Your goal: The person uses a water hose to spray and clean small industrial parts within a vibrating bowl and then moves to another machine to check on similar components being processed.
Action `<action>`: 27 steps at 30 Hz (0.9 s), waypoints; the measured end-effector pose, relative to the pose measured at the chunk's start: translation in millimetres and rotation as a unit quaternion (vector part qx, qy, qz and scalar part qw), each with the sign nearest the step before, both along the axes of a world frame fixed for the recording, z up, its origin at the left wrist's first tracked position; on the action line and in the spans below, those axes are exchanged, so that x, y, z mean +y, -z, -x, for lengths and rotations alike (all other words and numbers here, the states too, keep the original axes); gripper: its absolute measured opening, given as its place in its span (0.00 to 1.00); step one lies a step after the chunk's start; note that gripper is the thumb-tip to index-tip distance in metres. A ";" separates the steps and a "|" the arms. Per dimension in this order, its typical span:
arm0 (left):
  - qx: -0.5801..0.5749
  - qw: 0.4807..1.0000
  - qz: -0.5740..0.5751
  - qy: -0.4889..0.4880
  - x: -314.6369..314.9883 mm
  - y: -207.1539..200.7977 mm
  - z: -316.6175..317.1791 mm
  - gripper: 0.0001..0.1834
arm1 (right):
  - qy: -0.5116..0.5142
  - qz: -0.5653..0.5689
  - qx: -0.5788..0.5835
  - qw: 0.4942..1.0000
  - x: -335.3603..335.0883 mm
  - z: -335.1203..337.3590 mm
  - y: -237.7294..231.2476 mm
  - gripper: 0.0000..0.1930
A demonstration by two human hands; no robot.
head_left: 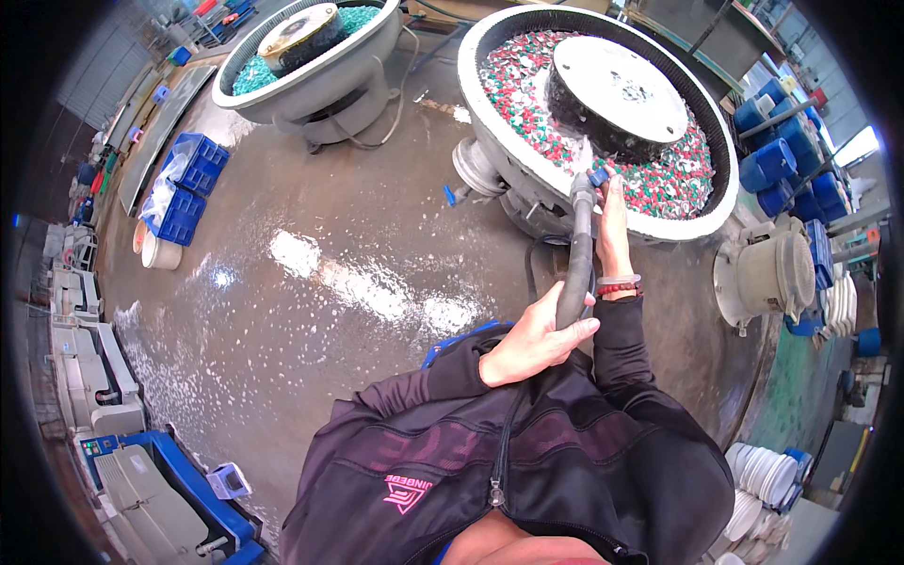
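My left hand (539,341) is wrapped round a thick dark hose (581,240) in front of my chest. Farther up, my right hand (613,226) closes on the hose's end fitting, at a small blue valve handle (599,176); some of its fingers are hidden. A whitish jet (585,151) comes out of the nozzle. It strikes inside a large round tub (468,71) with a pale rim. Red, green and white small pieces (527,89) fill the tub's ring round a raised centre with a white round lid (621,88).
A second round tub (377,47) with turquoise pieces stands at the far left. Blue crates (193,174) and a white bucket (162,252) sit on the wet floor (311,311). On the right are a beige drum-shaped machine (767,270), blue barrels (767,165) and stacked white buckets (763,471).
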State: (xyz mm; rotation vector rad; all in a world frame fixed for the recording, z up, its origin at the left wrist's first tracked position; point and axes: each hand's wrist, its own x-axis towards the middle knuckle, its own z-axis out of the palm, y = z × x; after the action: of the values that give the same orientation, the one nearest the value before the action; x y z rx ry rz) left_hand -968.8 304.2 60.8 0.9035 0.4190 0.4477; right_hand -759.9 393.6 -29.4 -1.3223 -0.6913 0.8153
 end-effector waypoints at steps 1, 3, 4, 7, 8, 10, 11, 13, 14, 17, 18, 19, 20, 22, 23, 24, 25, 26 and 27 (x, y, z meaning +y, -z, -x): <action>0.003 1.000 -0.004 0.000 -0.4 0.2 -0.2 0.15 | 0.003 -0.004 -0.008 1.000 -0.7 0.7 -0.3 0.28; 0.009 1.000 -0.010 -0.001 -1.4 1.1 -0.7 0.15 | 0.000 -0.005 -0.016 1.000 -1.9 0.9 -1.2 0.28; 0.008 1.000 -0.006 0.001 -1.8 0.2 -1.0 0.15 | -0.002 -0.005 -0.021 1.000 -2.2 0.4 -1.4 0.28; 0.002 1.000 0.003 0.003 -2.5 -1.1 -2.8 0.15 | -0.003 -0.021 -0.044 0.999 0.4 -7.7 8.1 0.29; -0.001 1.000 0.004 0.003 -2.9 0.6 -3.9 0.15 | -0.003 -0.012 -0.038 0.999 -0.3 -9.9 10.6 0.29; -0.003 1.000 0.001 0.003 -3.7 1.4 -4.7 0.15 | -0.003 0.005 -0.027 1.000 -3.2 -9.4 6.3 0.29; -0.002 1.000 -0.004 0.003 -3.9 1.5 -5.0 0.15 | -0.004 0.006 -0.026 1.000 -4.0 -9.4 5.4 0.29; -0.002 1.000 -0.009 0.000 -4.9 1.3 -5.8 0.15 | -0.005 0.008 -0.025 1.000 -5.1 -9.2 3.6 0.30; -0.004 1.000 -0.010 -0.003 -5.6 0.8 -6.7 0.15 | -0.006 0.009 -0.016 1.000 -5.7 -8.8 2.1 0.30; -0.009 1.000 -0.010 -0.011 -5.6 2.1 -5.9 0.15 | -0.014 0.009 -0.008 1.000 -3.1 -4.4 -1.0 0.30; -0.012 1.000 -0.010 -0.009 -5.4 2.6 -6.5 0.15 | -0.013 0.007 -0.018 1.000 -3.2 -5.1 -2.0 0.30; -0.011 1.000 -0.014 -0.010 -5.4 3.0 -7.2 0.15 | -0.012 0.004 -0.029 1.000 -3.3 -5.9 -2.9 0.30; -0.011 1.000 -0.017 -0.011 -5.5 3.2 -8.1 0.15 | -0.014 0.008 -0.032 0.999 -3.7 -7.2 -3.9 0.30; -0.012 1.000 -0.018 -0.012 -5.7 4.0 -8.9 0.15 | -0.021 0.015 -0.036 0.999 -4.0 -8.6 -4.5 0.30; -0.014 1.000 -0.015 -0.011 -5.8 4.4 -9.3 0.15 | -0.019 0.016 -0.031 0.999 -3.7 -8.9 -4.3 0.31; -0.015 1.000 -0.012 -0.012 -5.8 4.8 -8.9 0.15 | -0.018 0.016 -0.025 0.999 -2.6 -6.7 -4.8 0.31; -0.016 1.000 -0.009 -0.013 -5.6 4.7 -8.7 0.15 | -0.018 0.016 -0.019 1.000 -1.7 -4.3 -6.3 0.31; -0.016 1.000 -0.006 -0.014 -5.3 4.2 -8.5 0.15 | -0.015 0.003 -0.011 1.000 -1.8 -1.0 -8.3 0.29; -0.016 1.000 -0.002 -0.012 -5.0 3.7 -9.0 0.15 | -0.007 -0.009 -0.004 1.000 -5.2 7.9 -20.0 0.27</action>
State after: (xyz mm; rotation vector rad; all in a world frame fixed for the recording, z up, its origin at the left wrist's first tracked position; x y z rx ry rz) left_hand -959.8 299.2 57.1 0.8942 0.3995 0.4836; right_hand -767.8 388.4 -9.4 -1.3059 -0.7133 0.8150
